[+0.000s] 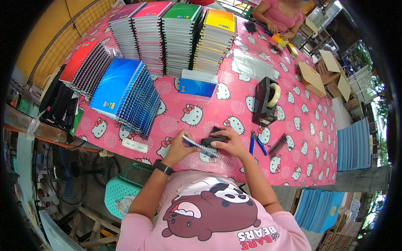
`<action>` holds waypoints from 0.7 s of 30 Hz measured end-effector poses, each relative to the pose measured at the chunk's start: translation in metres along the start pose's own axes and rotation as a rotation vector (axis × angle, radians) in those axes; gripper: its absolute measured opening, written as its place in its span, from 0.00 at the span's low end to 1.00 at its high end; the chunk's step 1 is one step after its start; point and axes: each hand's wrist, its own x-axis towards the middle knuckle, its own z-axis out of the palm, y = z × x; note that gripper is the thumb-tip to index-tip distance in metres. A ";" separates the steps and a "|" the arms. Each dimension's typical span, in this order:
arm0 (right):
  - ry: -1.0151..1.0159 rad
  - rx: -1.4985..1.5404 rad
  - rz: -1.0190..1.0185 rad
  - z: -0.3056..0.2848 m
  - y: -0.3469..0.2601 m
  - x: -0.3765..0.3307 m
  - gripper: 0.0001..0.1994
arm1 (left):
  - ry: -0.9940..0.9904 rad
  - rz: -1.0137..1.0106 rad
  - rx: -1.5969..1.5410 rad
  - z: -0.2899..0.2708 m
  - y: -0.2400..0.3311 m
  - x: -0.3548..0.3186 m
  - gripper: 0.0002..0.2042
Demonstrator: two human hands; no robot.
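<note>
My left hand (179, 147) grips a small notebook (191, 142) on edge, thumb on one side and fingers on the other. A thin wire spiral (217, 156) runs along the notebook's edge and sticks out beyond it toward my right. My right hand (233, 144) curls its fingers and thumb around a small black object (209, 141), whose kind I cannot make out, close against the spiral. Just right of that hand lie blue-handled pliers (258, 144) and a bundle of dark spiral coils (278, 144). A blue notepad (197, 88) lies farther back.
Tall stacks of spiral notebooks (182, 42) stand at the back, with blue notebooks (121, 94) and red notebooks (86, 62) at left. A black tape dispenser (264, 102) stands on the pink patterned tablecloth (310, 146). Another person (280, 16) handles yellow notepads at far right.
</note>
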 end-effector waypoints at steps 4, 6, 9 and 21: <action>-0.294 0.707 -0.239 -0.007 -0.009 0.000 0.25 | -0.014 -0.010 0.005 0.001 0.015 0.003 0.23; -0.217 0.456 -0.143 -0.004 -0.012 0.010 0.26 | -0.027 -0.006 0.010 0.000 0.006 0.002 0.24; -0.142 -0.015 -0.060 -0.011 -0.022 0.019 0.25 | -0.036 0.006 0.006 -0.001 0.006 0.005 0.24; -0.106 0.191 -0.199 0.014 -0.013 0.019 0.23 | -0.036 0.057 0.104 0.000 0.011 0.006 0.22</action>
